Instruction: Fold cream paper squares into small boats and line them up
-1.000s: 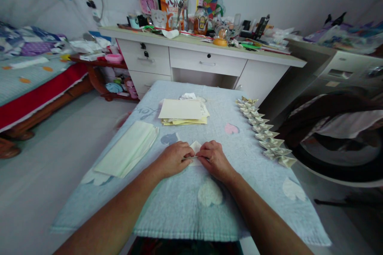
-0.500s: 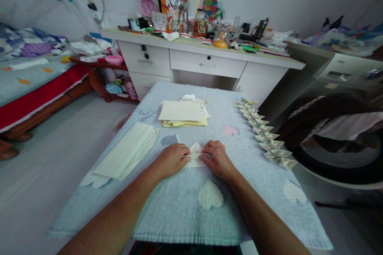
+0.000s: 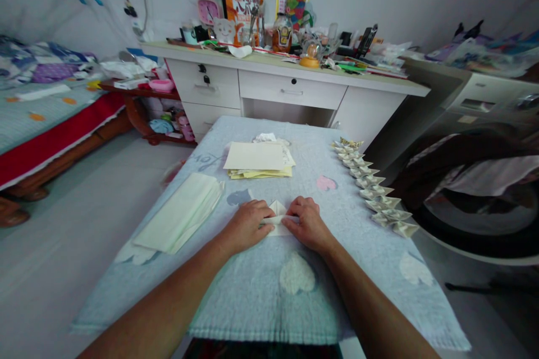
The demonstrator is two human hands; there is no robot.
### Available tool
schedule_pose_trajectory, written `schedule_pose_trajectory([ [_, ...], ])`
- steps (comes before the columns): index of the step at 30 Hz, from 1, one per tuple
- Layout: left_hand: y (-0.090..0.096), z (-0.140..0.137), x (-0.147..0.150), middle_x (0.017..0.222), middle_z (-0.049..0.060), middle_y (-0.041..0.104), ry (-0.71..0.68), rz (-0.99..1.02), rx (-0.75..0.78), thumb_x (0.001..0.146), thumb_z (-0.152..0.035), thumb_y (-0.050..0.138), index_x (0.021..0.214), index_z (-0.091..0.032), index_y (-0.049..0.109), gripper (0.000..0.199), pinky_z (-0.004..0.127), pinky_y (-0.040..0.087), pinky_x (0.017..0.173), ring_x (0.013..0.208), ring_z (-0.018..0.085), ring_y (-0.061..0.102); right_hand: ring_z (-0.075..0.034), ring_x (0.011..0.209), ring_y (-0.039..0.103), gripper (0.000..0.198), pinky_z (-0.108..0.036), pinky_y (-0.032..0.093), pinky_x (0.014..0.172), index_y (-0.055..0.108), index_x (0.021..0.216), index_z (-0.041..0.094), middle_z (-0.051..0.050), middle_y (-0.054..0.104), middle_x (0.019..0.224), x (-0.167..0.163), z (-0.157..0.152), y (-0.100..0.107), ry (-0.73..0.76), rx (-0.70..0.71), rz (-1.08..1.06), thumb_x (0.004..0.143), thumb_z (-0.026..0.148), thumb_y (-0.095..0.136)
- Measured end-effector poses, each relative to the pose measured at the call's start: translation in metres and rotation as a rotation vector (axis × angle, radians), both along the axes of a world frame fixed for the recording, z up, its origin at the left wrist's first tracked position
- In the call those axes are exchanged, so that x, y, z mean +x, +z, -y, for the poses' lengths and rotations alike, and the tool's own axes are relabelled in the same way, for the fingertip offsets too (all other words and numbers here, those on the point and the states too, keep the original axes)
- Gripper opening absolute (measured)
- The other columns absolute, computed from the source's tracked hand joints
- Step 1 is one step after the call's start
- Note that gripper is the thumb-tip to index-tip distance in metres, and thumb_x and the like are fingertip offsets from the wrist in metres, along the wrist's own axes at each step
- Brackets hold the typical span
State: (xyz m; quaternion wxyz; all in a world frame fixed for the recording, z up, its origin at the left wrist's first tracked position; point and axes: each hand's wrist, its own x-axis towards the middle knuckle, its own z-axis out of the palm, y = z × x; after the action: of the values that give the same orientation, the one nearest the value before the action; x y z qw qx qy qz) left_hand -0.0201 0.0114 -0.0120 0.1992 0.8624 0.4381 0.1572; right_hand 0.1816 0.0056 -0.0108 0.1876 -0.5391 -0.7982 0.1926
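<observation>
A small cream sheet of paper (image 3: 278,228), partly folded with a pointed top, lies on the cloth-covered table between my hands. My left hand (image 3: 249,225) is closed on its left side, thumb and fingers pinching the folded strip across it. On the right side my right hand (image 3: 309,222) pinches the same strip, its thumb resting near the middle. The fingers of both hands cover the paper's ends. Beyond them sits a stack of cream and yellow paper (image 3: 255,157). Longer pale folded sheets (image 3: 182,214) lie to the left of my left hand.
A row of several folded paper pieces (image 3: 374,192) runs along the table's right side. Crumpled white tissue (image 3: 265,137) lies behind the stack. A white desk (image 3: 295,90) crowded with objects stands beyond the table, and a washing machine (image 3: 475,118) is at the right.
My left hand has shifted slightly right along the folded strip, its thumb now further in. My right hand stays nearly in place on the paper.
</observation>
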Motion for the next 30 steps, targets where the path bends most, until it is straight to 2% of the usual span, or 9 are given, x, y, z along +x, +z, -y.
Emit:
schedule_pose_trajectory([
  [10, -0.004, 0.0, 0.009, 0.082, 0.004, 0.064, 0.062, 0.027, -0.011, 0.087, -0.03, 0.053, 0.081, -0.018, 0.067, 0.019, 0.029, 0.039, 0.076, 0.084, 0.019, 0.057, -0.02, 0.092, 0.045, 0.014, -0.035, 0.03, 0.081, 0.068, 0.079, 0.018, -0.005, 0.058, 0.094, 0.005, -0.002, -0.002, -0.009, -0.002, 0.017, 0.083, 0.031, 0.064],
  [14, -0.003, 0.001, 0.009, 0.082, 0.004, 0.064, 0.066, 0.014, -0.017, 0.087, -0.029, 0.051, 0.082, -0.019, 0.066, 0.019, 0.03, 0.038, 0.077, 0.084, 0.019, 0.057, -0.019, 0.093, 0.045, 0.008, -0.034, 0.031, 0.083, 0.068, 0.08, 0.018, -0.004, 0.058, 0.097, 0.011, -0.002, 0.001, 0.005, -0.024, 0.002, 0.081, 0.024, 0.063],
  [19, -0.001, 0.002, 0.007, 0.083, 0.001, 0.064, 0.011, 0.035, -0.023, 0.083, -0.022, 0.054, 0.092, -0.022, 0.065, 0.014, 0.03, 0.036, 0.077, 0.085, 0.019, 0.055, -0.019, 0.094, 0.045, 0.008, -0.034, 0.032, 0.084, 0.068, 0.081, 0.018, -0.004, 0.057, 0.098, 0.011, -0.002, 0.003, 0.014, -0.032, 0.019, 0.081, 0.024, 0.063],
  [25, 0.003, 0.004, 0.007, 0.071, -0.003, 0.056, 0.052, 0.103, -0.063, 0.078, -0.015, 0.056, 0.104, -0.021, 0.055, 0.026, 0.029, 0.036, 0.074, 0.077, 0.016, 0.053, -0.02, 0.094, 0.045, 0.008, -0.035, 0.031, 0.083, 0.068, 0.081, 0.018, -0.004, 0.057, 0.097, 0.011, -0.001, 0.001, 0.008, -0.017, 0.019, 0.08, 0.025, 0.064],
  [27, 0.004, 0.004, 0.007, 0.075, -0.002, 0.057, 0.019, 0.094, -0.06, 0.08, -0.015, 0.054, 0.109, -0.023, 0.055, 0.03, 0.03, 0.037, 0.077, 0.08, 0.017, 0.053, -0.02, 0.094, 0.045, 0.008, -0.035, 0.031, 0.083, 0.068, 0.081, 0.018, -0.005, 0.057, 0.097, 0.011, -0.001, 0.001, 0.01, -0.016, 0.021, 0.08, 0.025, 0.064],
  [30, 0.004, 0.003, 0.005, 0.088, 0.002, 0.061, -0.029, 0.057, -0.041, 0.082, -0.019, 0.055, 0.102, -0.024, 0.063, 0.022, 0.032, 0.037, 0.082, 0.091, 0.02, 0.054, -0.02, 0.094, 0.045, 0.006, -0.035, 0.032, 0.084, 0.067, 0.08, 0.018, -0.004, 0.057, 0.097, 0.011, -0.001, 0.002, 0.016, -0.021, 0.012, 0.079, 0.023, 0.063],
])
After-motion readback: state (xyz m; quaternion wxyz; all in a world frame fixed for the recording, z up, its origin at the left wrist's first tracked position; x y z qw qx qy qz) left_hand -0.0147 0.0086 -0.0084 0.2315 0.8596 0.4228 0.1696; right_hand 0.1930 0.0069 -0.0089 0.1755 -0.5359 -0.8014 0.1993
